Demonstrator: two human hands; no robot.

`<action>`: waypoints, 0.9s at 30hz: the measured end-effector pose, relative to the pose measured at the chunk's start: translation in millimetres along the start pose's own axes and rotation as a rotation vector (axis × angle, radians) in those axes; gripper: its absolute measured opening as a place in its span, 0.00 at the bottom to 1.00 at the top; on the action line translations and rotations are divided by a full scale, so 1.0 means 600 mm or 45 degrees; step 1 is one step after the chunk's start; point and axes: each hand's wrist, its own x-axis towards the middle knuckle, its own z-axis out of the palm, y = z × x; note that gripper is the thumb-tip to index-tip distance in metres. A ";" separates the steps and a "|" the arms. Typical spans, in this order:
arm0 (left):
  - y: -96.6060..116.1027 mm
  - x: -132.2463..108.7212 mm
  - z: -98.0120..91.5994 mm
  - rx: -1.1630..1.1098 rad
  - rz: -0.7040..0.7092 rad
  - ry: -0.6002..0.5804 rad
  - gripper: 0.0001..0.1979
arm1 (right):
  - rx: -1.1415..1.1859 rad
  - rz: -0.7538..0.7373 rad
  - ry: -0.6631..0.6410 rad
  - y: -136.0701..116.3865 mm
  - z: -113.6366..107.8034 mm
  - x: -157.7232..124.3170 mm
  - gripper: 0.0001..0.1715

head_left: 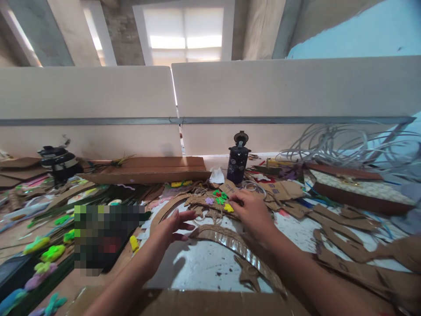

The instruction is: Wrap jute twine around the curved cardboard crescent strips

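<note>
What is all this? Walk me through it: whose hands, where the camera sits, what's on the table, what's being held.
One picture, from a camera worn on a person's head, looking down at their own bare hands. The left hand is open beside a curved cardboard cut-out. The right hand has its fingertips at a yellow foam flower on cardboard; whether it grips it is unclear. On the paint-speckled table lie cardboard scraps, coloured foam shapes and a dark bottle.

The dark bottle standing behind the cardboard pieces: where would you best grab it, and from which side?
Probably wrap the right hand around the dark bottle at its straight round body, below the narrower cap, coming from the front. It stands upright, so the sides are free to grip. The white panel closes off the back, and a crumpled tissue lies close beside it.
</note>
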 end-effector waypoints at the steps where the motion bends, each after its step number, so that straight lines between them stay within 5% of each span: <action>1: -0.003 0.004 -0.005 -0.001 0.003 0.023 0.36 | -0.042 0.009 -0.008 0.013 0.000 0.003 0.08; 14: -0.004 -0.016 0.004 0.019 0.112 0.114 0.30 | -0.294 0.078 -0.077 0.058 -0.012 0.014 0.11; 27: -0.006 0.006 -0.010 0.059 0.005 0.183 0.29 | -0.032 0.321 -0.012 0.142 -0.021 0.039 0.13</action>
